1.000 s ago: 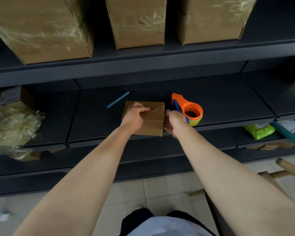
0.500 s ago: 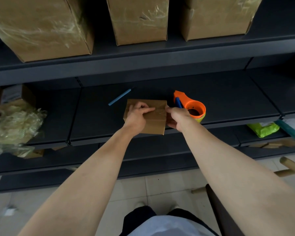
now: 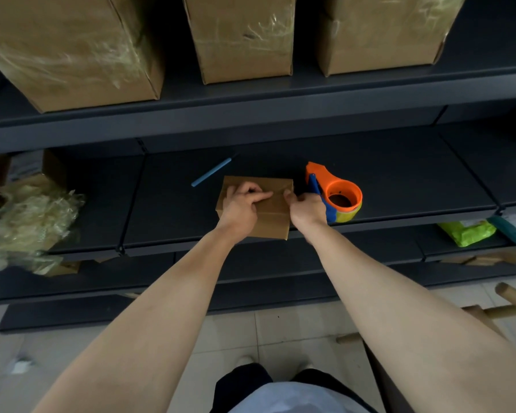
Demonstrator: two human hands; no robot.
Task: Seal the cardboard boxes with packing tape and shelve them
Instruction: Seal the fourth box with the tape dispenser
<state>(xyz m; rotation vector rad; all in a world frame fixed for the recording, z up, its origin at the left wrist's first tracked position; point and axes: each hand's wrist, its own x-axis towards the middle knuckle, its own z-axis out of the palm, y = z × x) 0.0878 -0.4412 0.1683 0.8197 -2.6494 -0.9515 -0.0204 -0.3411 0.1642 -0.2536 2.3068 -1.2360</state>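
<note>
Since prev. frame: right hand [image 3: 306,208] slid onto box's right edge, pinching tape; left hand [image 3: 241,205] pressed flat on small box [image 3: 270,217], mid shelf [image 3: 399,186], tape dispenser [image 3: 337,193] beside. I'd rub tape outward, firm, no wrinkles.

We stood in a stockroom: dark metal shelving [image 3: 280,99] held taped cardboard boxes [image 3: 242,37], with a tape dispenser [image 3: 337,193] nearby.
</note>
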